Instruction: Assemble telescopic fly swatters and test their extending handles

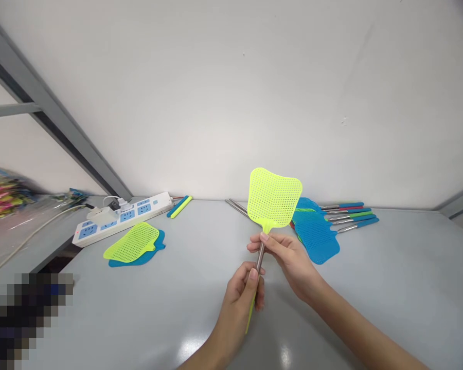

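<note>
A yellow-green fly swatter [275,199] is held upright, tilted a little, over the grey table. Its head is a perforated paddle on a metal rod, with a thin yellow-green handle below. My right hand [287,254] pinches the neck where paddle and rod meet. Lower down, my left hand [244,290] is closed around the rod near the handle. Just behind the right hand lies a pile of blue swatter heads [318,239], with finished-looking swatters' metal rods and blue, red and green handles [357,224] pointing right.
On the left lie loose yellow-green [133,242] and blue [154,255] swatter heads. Behind them is a white power strip [160,203] with plugs. Two handle grips [181,207] and metal rods [237,207] lie near the wall. Bagged colourful items [3,198] sit on a neighbouring surface.
</note>
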`<move>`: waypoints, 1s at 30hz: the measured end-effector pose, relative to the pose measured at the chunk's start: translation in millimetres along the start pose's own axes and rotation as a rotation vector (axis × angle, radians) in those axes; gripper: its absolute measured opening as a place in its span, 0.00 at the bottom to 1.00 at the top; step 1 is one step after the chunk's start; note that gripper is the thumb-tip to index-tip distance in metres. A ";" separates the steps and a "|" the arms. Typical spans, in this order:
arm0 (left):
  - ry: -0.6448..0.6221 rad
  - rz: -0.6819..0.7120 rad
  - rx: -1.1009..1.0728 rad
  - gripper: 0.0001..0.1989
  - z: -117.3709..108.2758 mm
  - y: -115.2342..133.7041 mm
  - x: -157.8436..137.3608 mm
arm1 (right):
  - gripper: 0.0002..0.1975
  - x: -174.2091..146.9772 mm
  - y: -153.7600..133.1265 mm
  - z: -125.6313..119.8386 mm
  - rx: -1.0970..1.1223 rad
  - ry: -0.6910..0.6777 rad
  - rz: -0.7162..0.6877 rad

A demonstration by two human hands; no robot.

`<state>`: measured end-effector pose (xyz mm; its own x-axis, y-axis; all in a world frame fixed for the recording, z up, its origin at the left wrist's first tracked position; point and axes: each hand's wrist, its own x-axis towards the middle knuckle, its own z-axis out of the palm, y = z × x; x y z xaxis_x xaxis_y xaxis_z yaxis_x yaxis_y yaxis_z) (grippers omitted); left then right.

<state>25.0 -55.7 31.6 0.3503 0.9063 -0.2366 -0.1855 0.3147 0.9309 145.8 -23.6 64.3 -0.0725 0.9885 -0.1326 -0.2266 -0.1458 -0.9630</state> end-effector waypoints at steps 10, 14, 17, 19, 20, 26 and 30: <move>-0.055 -0.064 -0.046 0.16 -0.6 4.0 -0.5 | 0.14 4.4 -6.7 -5.2 -0.022 -0.021 -0.022; -0.076 -0.044 -0.016 0.14 -1.7 3.0 1.0 | 0.14 5.9 -10.8 -9.0 0.019 -0.031 -0.056; -0.112 -0.031 0.006 0.14 -1.3 -2.0 0.5 | 0.14 7.0 -14.8 -13.8 0.049 -0.014 -0.085; -0.139 -0.030 0.000 0.14 0.0 -6.1 -0.4 | 0.14 7.5 -17.2 -16.8 0.055 -0.012 -0.094; -0.155 -0.034 -0.006 0.14 0.9 -8.0 -0.8 | 0.14 7.7 -18.3 -17.9 0.056 -0.013 -0.096; -0.247 -0.036 0.013 0.15 4.8 -17.3 -0.3 | 0.13 8.7 -26.2 -24.1 0.055 0.039 -0.105; -0.206 -0.042 0.032 0.15 1.3 -16.7 2.0 | 0.11 11.8 -30.4 -32.6 0.093 0.104 -0.147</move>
<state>30.0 -59.6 16.0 0.5378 0.8148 -0.2165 -0.1386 0.3388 0.9306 183.5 -6.2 84.3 0.0680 0.9975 -0.0205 -0.3167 0.0021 -0.9485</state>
